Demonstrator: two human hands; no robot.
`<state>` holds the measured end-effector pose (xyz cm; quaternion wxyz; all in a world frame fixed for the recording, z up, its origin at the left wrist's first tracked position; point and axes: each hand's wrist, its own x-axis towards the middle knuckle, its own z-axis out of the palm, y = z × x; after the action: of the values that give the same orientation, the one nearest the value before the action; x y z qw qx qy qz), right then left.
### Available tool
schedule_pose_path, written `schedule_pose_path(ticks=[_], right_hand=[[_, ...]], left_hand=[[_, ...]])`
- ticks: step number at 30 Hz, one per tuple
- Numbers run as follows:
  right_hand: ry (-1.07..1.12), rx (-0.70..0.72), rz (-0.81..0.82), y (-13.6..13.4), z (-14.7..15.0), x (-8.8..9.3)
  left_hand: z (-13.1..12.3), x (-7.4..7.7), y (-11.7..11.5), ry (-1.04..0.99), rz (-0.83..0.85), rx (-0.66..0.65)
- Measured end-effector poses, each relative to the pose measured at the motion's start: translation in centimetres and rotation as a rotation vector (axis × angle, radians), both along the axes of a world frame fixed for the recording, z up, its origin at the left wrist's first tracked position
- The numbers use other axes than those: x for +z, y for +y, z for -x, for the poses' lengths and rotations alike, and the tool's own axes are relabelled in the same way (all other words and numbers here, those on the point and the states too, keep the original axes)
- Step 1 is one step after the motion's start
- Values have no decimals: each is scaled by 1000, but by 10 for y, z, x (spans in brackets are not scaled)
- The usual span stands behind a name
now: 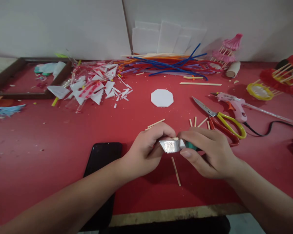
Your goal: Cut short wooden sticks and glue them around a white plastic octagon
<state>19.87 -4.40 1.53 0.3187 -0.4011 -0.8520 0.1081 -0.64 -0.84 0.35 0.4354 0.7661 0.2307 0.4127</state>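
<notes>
Closed around the green handle of a box cutter, my right hand holds it with the broad metal blade pointing left. My left hand is curled with its fingers closed, and the end of a thin wooden stick shows at its fingertips beside the blade. Most of that stick is hidden by the hand and blade. Below the hands lies a loose wooden stick, and another stick rests just beyond my left hand. Several short cut sticks lie past my right hand.
A white foam octagon lies mid-table. Scissors and a pink glue gun are at right, near craft models. White and red scraps and pipe cleaners line the back. A phone lies under my left forearm.
</notes>
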Motion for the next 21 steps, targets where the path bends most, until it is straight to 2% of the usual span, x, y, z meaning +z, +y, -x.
schedule_pose_path(ticks=[7, 13, 15, 17, 19, 20, 21], right_hand=[[11, -5, -51, -2, 4, 0], [-14, -64, -91, 2, 4, 1], [-26, -157, -96, 9, -9, 2], [-5, -409, -136, 17, -27, 3], [85, -588, -131, 22, -40, 3], [109, -624, -75, 22, -42, 4], [113, -597, -60, 22, -42, 4]], left_hand=[[2, 6, 0, -34, 35, -22], [3, 2, 2, -41, -19, -15], [4, 1, 1, -73, -30, -72], [5, -1, 0, -116, -23, -134], [5, -2, -1, -126, -6, -108], [5, -2, -1, -120, 5, -75], [4, -3, 0, -111, 21, -52]])
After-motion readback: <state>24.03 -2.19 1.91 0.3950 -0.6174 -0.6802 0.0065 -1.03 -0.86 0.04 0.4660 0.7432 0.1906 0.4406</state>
